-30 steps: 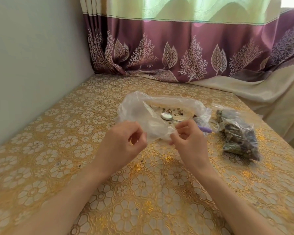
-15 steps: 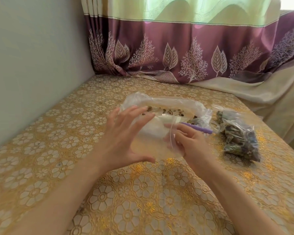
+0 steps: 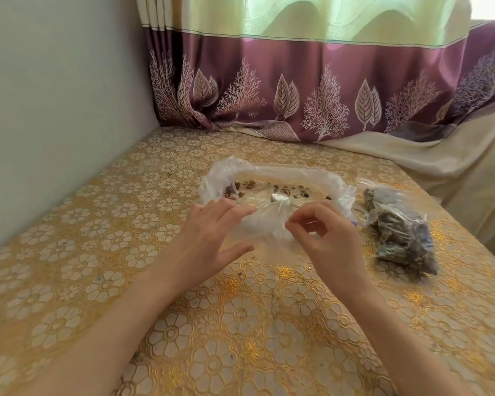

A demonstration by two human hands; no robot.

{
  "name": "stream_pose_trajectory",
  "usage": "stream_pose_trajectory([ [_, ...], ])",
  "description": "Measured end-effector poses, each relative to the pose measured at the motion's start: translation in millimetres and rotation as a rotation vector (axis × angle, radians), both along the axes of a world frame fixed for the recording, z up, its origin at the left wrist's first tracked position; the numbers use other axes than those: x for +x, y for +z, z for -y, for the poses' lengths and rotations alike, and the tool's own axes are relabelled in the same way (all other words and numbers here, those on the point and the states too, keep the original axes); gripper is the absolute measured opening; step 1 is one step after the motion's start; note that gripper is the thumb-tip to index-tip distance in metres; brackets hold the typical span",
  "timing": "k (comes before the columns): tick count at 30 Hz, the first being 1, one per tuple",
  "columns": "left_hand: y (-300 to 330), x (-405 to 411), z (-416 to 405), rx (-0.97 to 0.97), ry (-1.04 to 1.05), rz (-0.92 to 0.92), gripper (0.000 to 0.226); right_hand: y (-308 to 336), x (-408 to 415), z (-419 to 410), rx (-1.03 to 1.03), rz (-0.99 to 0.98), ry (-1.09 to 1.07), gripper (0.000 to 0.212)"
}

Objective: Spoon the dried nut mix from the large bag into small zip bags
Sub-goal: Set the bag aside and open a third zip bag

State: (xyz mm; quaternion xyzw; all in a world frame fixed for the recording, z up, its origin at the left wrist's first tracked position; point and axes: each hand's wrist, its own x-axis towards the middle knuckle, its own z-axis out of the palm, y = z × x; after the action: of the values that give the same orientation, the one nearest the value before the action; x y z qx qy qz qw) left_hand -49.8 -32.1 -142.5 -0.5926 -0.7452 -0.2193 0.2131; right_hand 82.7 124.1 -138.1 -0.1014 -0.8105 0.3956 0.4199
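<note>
Small zip bag (image 3: 265,227) held between left hand (image 3: 209,241) and right hand (image 3: 329,238) fingertips.

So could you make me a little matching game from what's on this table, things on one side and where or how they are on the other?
Things:
1. metal spoon bowl
2. large clear plastic bag with scattered nuts
3. filled small zip bags of dark mix
4. empty small clear zip bag

Places or states:
A. piled at the table's right side
B. pinched by the right hand, the left hand flat on it
C. lying inside the big bag
D. spread open, nearly empty, behind both hands

Pairs: 1-C, 2-D, 3-A, 4-B
</note>
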Motion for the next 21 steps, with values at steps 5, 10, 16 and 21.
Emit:
stream_pose_trajectory([
  [5,1.6,0.3,1.1,-0.005,-0.012,0.007,0.051,-1.3,0.9,1.9,-0.099,0.096,0.209,0.023],
  [10,2.3,-1.3,2.5,-0.02,-0.006,0.003,0.05,3.0,4.7,-0.9,-0.18,0.165,0.358,0.035],
  [16,6.9,-13.2,9.5,0.045,-0.042,0.144,0.041,3.1,7.6,-14.8,-0.214,0.165,0.286,0.045],
  [21,12.0,-24.9,20.1,0.107,0.005,0.208,0.027,2.6,9.0,-24.1,-0.137,0.176,0.197,0.066],
])
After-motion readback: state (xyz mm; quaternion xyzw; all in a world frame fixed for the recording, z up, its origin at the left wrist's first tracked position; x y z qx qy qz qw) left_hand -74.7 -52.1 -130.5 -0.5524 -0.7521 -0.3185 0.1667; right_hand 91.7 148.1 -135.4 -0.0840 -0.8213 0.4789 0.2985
